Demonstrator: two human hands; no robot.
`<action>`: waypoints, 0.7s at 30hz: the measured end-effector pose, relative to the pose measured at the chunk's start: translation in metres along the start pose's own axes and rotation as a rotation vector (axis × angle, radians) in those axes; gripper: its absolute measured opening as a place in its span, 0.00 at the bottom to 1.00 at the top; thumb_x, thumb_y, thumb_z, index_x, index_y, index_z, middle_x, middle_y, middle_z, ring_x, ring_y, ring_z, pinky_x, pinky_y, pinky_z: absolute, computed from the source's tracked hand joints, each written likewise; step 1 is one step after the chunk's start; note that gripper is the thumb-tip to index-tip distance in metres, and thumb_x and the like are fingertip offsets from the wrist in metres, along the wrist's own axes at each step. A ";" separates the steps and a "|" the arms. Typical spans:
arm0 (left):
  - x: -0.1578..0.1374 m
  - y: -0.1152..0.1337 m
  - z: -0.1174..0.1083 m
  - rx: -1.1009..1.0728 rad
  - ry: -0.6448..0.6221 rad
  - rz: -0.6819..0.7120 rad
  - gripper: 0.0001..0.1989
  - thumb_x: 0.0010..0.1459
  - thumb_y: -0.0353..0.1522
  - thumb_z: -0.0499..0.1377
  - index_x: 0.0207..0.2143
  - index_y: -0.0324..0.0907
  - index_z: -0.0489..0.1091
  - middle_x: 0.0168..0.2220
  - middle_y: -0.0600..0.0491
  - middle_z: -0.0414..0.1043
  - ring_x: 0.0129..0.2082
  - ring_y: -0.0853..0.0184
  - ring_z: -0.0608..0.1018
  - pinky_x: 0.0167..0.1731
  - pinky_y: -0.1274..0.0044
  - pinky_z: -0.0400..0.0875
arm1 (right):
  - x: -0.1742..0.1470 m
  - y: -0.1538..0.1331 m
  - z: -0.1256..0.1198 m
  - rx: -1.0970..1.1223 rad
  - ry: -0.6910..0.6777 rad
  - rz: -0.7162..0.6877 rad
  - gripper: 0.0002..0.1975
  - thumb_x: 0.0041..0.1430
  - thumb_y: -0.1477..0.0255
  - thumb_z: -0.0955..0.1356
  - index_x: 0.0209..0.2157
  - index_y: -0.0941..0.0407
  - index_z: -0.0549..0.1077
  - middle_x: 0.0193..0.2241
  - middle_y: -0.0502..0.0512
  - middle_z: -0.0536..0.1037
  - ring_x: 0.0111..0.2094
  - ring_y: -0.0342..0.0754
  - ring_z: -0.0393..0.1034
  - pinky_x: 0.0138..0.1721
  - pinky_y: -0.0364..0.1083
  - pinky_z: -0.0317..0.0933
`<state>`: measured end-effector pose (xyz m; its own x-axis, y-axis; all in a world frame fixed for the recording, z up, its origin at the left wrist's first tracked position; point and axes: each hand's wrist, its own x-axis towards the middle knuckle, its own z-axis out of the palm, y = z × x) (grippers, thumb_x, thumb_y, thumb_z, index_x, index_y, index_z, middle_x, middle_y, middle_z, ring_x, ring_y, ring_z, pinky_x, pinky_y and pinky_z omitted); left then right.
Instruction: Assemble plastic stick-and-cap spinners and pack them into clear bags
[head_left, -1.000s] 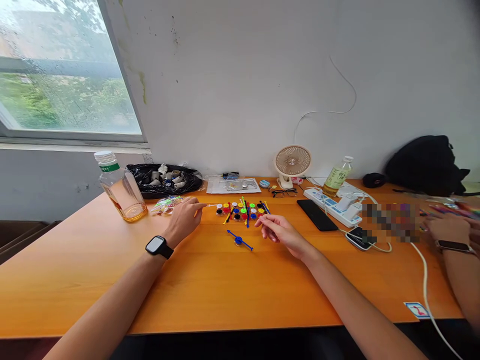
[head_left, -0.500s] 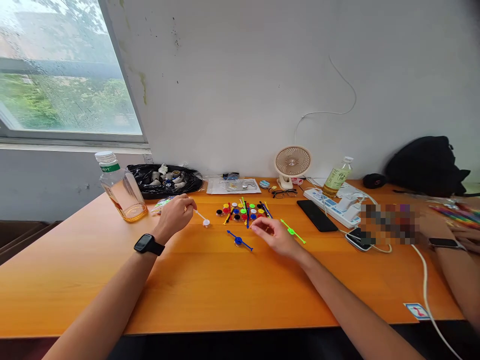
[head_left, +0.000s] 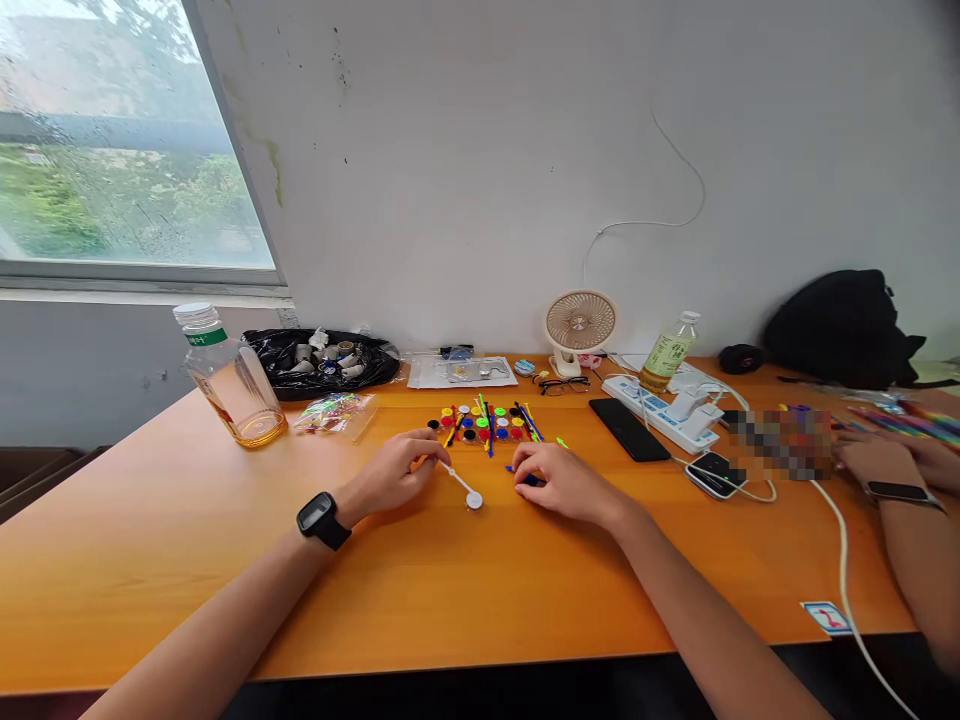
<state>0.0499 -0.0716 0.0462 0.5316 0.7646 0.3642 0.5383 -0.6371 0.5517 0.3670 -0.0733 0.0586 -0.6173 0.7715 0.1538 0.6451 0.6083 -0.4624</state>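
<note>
My left hand (head_left: 401, 470) pinches the thin end of a white arrow spinner (head_left: 474, 500), whose round hub rests on or just above the table. To its right, my right hand (head_left: 559, 482) has its fingers curled down onto a blue arrow spinner (head_left: 534, 480), mostly covered by them. A green tip (head_left: 562, 442) pokes out behind that hand; the rest of the green spinner is hidden. Beyond both hands lies a group of coloured round discs and arrow sticks (head_left: 487, 425) in red, yellow, blue, black, white and green.
At the left are a large bottle (head_left: 232, 385), a clear bag of coloured parts (head_left: 334, 415) and a black plastic bag (head_left: 330, 365). Rightward stand a fan (head_left: 580, 325), phone (head_left: 628, 430), power strip (head_left: 660, 412) and tea bottle (head_left: 670, 355). Another person's hands (head_left: 874, 458) work at far right.
My left hand has carried the white spinner right and nearer to me. My right hand has come down on the blue spinner, which has shifted right toward the green one.
</note>
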 end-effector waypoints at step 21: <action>-0.002 0.013 0.006 -0.081 0.141 -0.006 0.16 0.70 0.29 0.52 0.42 0.43 0.81 0.39 0.48 0.77 0.36 0.64 0.76 0.36 0.74 0.66 | 0.004 -0.018 0.014 0.180 0.004 0.018 0.11 0.66 0.61 0.72 0.43 0.53 0.80 0.34 0.53 0.78 0.33 0.48 0.69 0.34 0.45 0.57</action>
<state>0.0594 -0.0820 0.0478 0.4289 0.7778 0.4594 0.4831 -0.6272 0.6109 0.3463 -0.0833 0.0550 -0.6048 0.7826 0.1474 0.5646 0.5520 -0.6136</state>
